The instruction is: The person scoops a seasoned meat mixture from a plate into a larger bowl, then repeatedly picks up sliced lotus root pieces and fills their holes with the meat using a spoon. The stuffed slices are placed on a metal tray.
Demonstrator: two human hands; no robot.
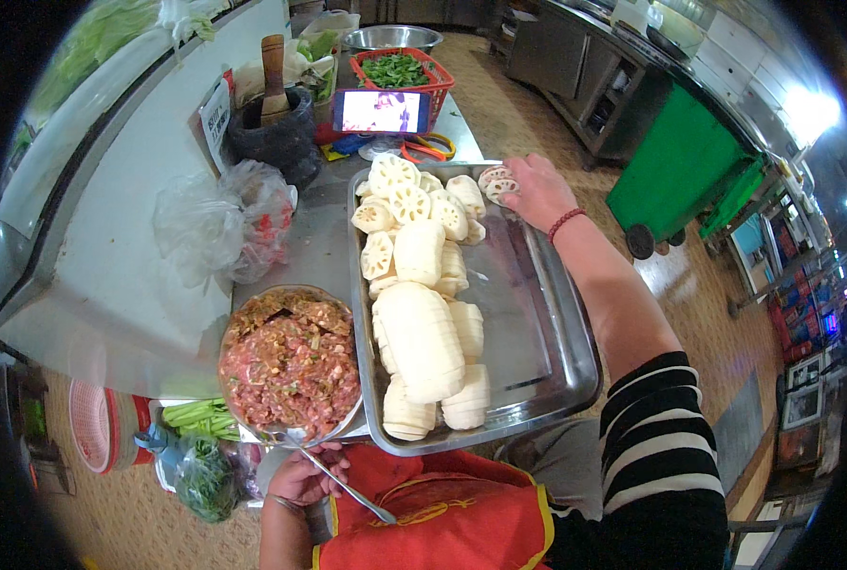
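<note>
My right hand (539, 191) reaches to the far right corner of a metal tray (516, 313). Its fingers are on small lotus root slices (502, 189), with something pinkish showing between them. Sliced peeled lotus root (420, 342) fills the tray's left side in stacks, and loose slices (408, 203) with holes lie at the far end. Low in view, my left hand (309, 474) is curled around a metal spoon (349, 488) beside the near rim of a bowl (225, 388). Seasoned minced meat (292, 363) fills that bowl, left of the tray.
Plastic bags (224, 221) and a stone mortar with a wooden pestle (274, 132) stand to the left. A lit phone (381, 112) leans before a red basket of leafy greens (402, 71). On the floor are a green wheeled bin (680, 157) and pink baskets (92, 427).
</note>
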